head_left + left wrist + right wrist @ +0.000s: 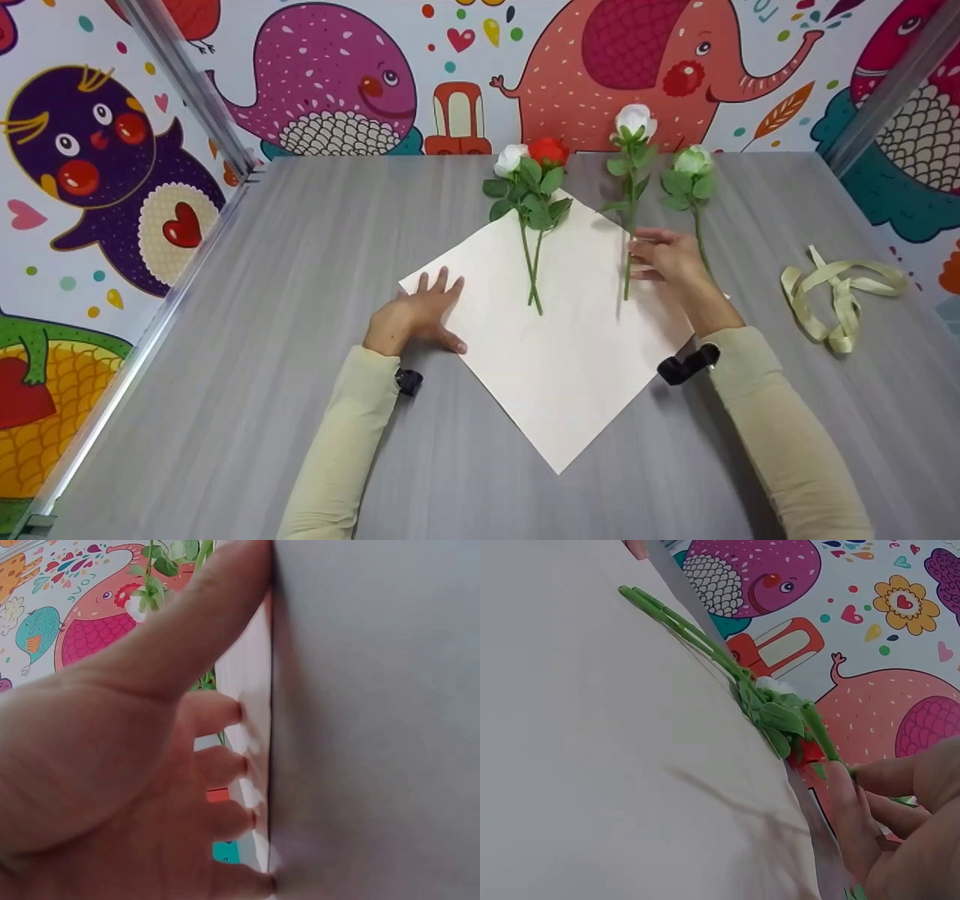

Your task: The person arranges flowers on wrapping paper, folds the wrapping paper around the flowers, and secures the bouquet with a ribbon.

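A pale pink square sheet of paper (pixel 559 390) lies on the table with one corner toward the person. My left hand (pixel 424 311) rests on its left corner, fingers spread and thumb along the edge. My right hand (pixel 675 262) pinches the green stem of a white rose (pixel 636 121) over the paper's right side; in the right wrist view the stem end (pixel 817 731) sticks out past the fingertips. On the paper's upper part, a white rose (pixel 512 160) and a red rose (pixel 549 152) lie together, their stems crossing.
A pale green rose (pixel 693 160) lies at the back right, its stem running down behind the right hand. Farther right is a loosely looped cream ribbon (pixel 844 307). The grey table (pixel 300 255) ends at a wall with cartoon animals, and metal posts (pixel 191 82) stand at its sides.
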A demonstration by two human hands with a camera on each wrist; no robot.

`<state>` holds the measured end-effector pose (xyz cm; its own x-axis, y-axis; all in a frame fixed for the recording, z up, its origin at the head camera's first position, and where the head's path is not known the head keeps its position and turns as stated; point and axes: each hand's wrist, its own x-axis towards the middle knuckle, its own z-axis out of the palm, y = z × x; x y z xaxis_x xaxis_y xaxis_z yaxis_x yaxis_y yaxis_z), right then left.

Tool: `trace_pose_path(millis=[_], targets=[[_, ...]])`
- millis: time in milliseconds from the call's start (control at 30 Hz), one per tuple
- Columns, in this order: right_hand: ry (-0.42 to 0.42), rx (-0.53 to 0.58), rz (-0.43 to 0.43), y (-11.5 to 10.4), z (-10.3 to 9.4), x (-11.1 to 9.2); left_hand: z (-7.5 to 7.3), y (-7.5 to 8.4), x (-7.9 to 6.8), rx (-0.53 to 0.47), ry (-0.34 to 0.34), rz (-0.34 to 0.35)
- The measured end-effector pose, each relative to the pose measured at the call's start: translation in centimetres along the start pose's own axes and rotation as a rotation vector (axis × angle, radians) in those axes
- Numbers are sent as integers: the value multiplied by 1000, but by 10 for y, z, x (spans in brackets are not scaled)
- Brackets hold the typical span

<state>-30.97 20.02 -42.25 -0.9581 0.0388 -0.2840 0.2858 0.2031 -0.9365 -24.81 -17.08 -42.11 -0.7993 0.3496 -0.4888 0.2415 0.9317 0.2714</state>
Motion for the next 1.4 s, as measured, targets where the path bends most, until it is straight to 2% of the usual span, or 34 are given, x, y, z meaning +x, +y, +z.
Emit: trace_pose_path(millis=[367, 833, 933, 1267, 1400], targets=[[-117, 258, 66, 4, 36, 7, 1, 0, 1, -10, 16, -12], [-108, 286, 74, 0, 70, 13, 2, -1, 1, -25, 33, 1], [-94, 279, 73, -3, 75, 16, 1, -1, 1, -30, 21, -2], [-17, 109, 96, -8, 92, 24, 0, 1, 0, -30, 10, -8], [-9, 56, 76, -7, 97, 25, -1, 1, 0, -30, 10, -6]])
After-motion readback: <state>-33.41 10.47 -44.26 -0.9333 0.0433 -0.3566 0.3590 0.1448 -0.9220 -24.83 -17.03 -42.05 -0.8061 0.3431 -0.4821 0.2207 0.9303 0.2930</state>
